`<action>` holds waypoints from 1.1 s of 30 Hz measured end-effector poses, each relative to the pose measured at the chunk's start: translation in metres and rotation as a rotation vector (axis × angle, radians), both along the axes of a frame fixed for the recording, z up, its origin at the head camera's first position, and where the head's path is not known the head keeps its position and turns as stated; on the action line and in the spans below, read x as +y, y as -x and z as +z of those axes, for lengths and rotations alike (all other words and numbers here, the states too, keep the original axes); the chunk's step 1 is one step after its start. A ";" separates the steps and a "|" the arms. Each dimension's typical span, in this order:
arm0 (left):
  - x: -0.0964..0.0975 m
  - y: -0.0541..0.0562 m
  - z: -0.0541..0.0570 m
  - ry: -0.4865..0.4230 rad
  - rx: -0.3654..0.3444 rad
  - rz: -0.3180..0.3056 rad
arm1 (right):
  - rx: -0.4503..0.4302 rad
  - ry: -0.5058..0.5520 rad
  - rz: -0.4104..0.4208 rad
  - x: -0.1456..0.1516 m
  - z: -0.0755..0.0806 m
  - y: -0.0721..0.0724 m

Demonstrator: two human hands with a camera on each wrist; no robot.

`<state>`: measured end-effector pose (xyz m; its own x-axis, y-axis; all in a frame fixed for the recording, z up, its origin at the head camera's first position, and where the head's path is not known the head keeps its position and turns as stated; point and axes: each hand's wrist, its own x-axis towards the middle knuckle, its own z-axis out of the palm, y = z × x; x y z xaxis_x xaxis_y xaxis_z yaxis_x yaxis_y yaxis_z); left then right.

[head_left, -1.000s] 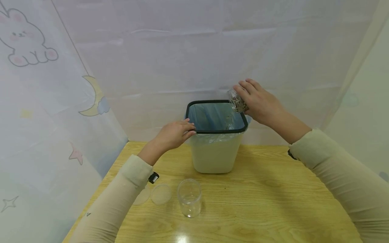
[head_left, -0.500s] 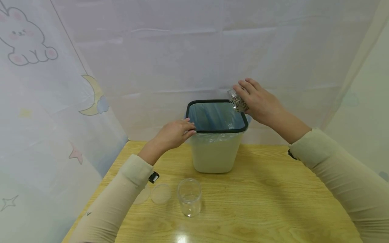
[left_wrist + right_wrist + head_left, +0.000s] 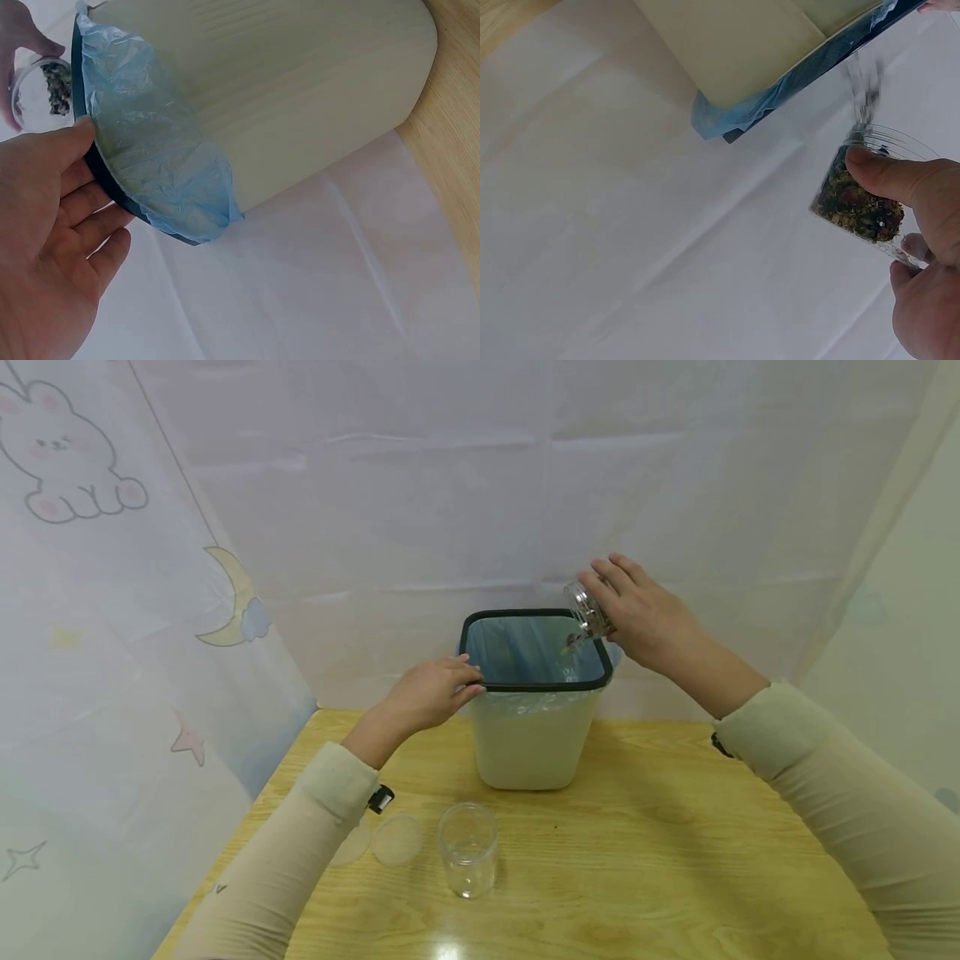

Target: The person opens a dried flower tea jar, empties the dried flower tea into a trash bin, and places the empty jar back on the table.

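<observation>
My right hand [image 3: 647, 618] grips a clear jar [image 3: 587, 612], tipped with its mouth toward the bin's opening. Dried mixed bits like herbal tea [image 3: 859, 204] lie inside the jar, and some tumble out blurred past its mouth. The cream trash bin [image 3: 532, 743] stands upright on the table, lined with a bluish plastic bag [image 3: 150, 127] under a black rim [image 3: 547, 687]. At the rim's left front corner, my left hand [image 3: 431, 693] holds the edge between thumb and fingers. Its fingertips are partly hidden behind the rim in the left wrist view.
A second clear jar [image 3: 468, 852] stands open on the wooden table [image 3: 637, 860], in front of the bin. Left of it lie two round clear lids [image 3: 398, 840], one partly behind the left sleeve. A pale sheet [image 3: 420, 510] hangs behind the bin.
Both hands keep nearly the same places. The tilted jar has shifted very slightly, and a clump of dried bits now shows falling from its mouth into the bin.
</observation>
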<state>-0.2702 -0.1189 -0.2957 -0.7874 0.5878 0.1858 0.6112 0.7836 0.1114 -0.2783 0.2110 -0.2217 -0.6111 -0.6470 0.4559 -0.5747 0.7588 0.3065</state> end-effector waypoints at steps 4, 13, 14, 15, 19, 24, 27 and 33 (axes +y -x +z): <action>0.000 0.000 -0.001 0.001 0.002 -0.003 | 0.003 -0.003 -0.002 0.001 -0.001 0.001; 0.001 0.000 0.001 -0.007 -0.012 0.003 | 0.011 -0.009 0.005 0.000 -0.001 0.000; 0.000 -0.001 0.001 -0.006 -0.012 0.002 | 0.012 -0.012 0.004 0.000 -0.001 0.000; 0.000 -0.001 0.001 -0.005 -0.011 0.002 | 0.013 -0.015 0.005 0.000 0.000 0.000; 0.001 -0.001 0.001 -0.003 -0.012 0.005 | 0.017 -0.027 0.005 0.000 -0.001 0.000; 0.001 -0.002 0.001 0.004 -0.014 0.011 | 0.023 -0.033 0.011 0.000 -0.001 0.001; 0.001 -0.002 0.001 0.007 -0.015 0.014 | 0.022 -0.033 0.015 0.000 -0.002 0.001; 0.002 -0.001 0.000 0.006 -0.006 0.020 | 0.037 -0.048 0.025 0.001 -0.002 0.003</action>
